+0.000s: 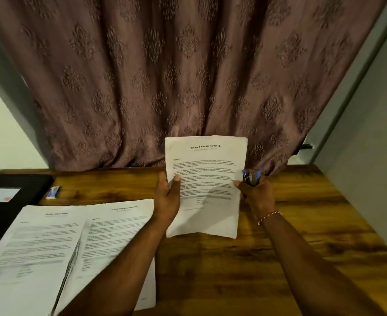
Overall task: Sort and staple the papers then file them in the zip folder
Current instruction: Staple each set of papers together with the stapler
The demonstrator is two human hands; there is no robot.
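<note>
A white printed paper set headed "Sample Education Transcript" (pixel 207 169) is held upright above the wooden table (pixel 302 224). My left hand (pixel 167 197) pinches its left edge with the thumb on the front. My right hand (pixel 256 195) touches the paper's right edge and grips a blue and silver stapler (pixel 252 177) that sticks up from the fist. Two other printed paper sets lie flat side by side at the left: one (pixel 32 247) and one (pixel 117 242). A black zip folder (pixel 14 188) with a white label lies at the far left.
A small blue and white staple box (pixel 53 192) lies between the folder and the papers. A patterned brown curtain (pixel 188 76) hangs behind the table's far edge. A grey wall (pixel 370 156) borders the table on the right.
</note>
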